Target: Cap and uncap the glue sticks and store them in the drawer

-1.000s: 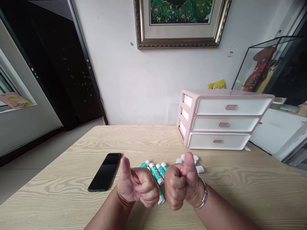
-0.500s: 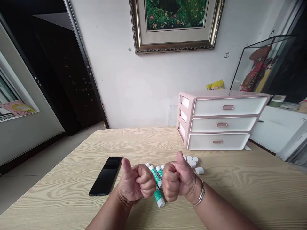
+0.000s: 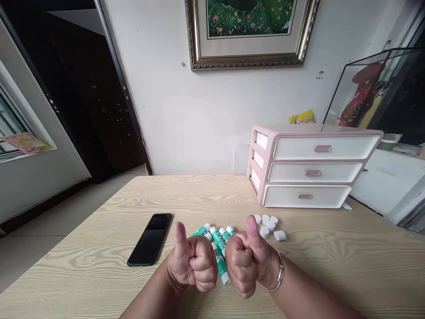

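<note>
My left hand (image 3: pixel 194 261) is a fist with the thumb pointing up, and nothing shows in it. To its right, my right hand (image 3: pixel 247 263) makes the same thumbs-up fist, a silver bracelet (image 3: pixel 280 271) on its wrist. Both are held above the table, a small gap between them. Several green and white glue sticks (image 3: pixel 218 239) lie behind and between my hands, partly hidden by them. One glue stick (image 3: pixel 222 268) points toward me in the gap. Several white caps (image 3: pixel 270 225) sit in a loose group behind my right hand.
A black phone (image 3: pixel 150 239) lies on the wooden table (image 3: pixel 99 261) at the left. At the back right stands a pink and white drawer unit (image 3: pixel 312 173) with a yellow packet (image 3: pixel 303 117) behind its top edge.
Both fists have lowered slightly, thumbs still up. The camera view has shifted a little, and more of the glue sticks and white caps shows.
</note>
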### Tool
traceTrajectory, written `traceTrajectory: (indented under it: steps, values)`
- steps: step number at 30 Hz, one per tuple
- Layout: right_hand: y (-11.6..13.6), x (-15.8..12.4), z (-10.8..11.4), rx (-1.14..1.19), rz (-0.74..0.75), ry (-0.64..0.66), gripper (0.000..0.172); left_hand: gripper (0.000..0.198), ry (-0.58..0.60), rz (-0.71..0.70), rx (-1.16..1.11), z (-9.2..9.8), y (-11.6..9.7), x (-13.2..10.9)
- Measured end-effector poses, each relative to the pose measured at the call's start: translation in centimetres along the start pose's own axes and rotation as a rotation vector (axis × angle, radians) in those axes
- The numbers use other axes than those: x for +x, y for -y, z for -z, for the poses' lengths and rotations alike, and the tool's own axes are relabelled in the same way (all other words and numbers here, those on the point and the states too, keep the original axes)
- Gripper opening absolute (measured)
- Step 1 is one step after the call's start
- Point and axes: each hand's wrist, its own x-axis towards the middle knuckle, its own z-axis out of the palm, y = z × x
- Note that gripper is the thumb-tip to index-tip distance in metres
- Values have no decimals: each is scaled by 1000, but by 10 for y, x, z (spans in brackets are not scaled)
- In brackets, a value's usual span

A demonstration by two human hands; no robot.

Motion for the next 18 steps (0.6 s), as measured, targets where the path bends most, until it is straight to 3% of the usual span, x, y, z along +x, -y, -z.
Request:
traceTrajectory:
  steps: [9,18]
  values:
    - [-1,4,-9,18,76,66,71,76,42,-12,12,0,1,0]
    - [1,1,-6,46,101,3,76,76,-3,2,4,3,0,-1]
